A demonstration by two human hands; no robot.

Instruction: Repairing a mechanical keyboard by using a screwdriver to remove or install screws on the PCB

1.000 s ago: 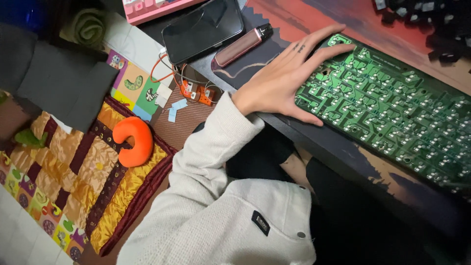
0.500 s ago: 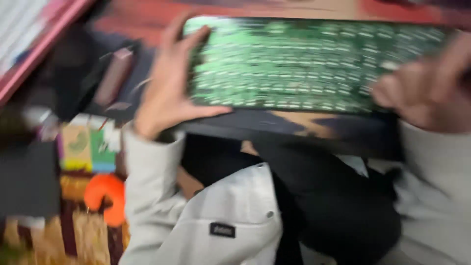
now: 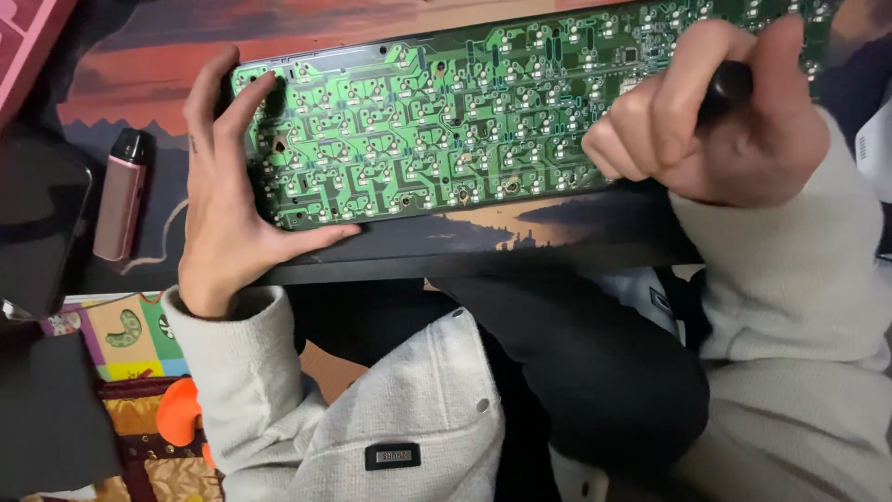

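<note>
A long green keyboard circuit board [image 3: 446,121] lies solder side up on a desk mat with a sunset picture [image 3: 139,56]. My left hand [image 3: 223,204] grips the board's left end, thumb along its near edge and fingers curled over the far corner. My right hand [image 3: 715,112] is a closed fist over the board's right part, wrapped around a black tool handle [image 3: 734,82]; the tool's tip is hidden under the hand. Both arms wear light grey sleeves.
A pink and black pen-like device [image 3: 119,191] lies left of the board, beside a black phone [image 3: 37,223]. A pink object [image 3: 23,42] is at the top left corner. Below the desk edge are a patterned quilt and an orange object [image 3: 178,414].
The view swung right and steadied, so the whole board shows. My left hand shifted from lying flat on the board to gripping its left end. My right hand with the tool came into view.
</note>
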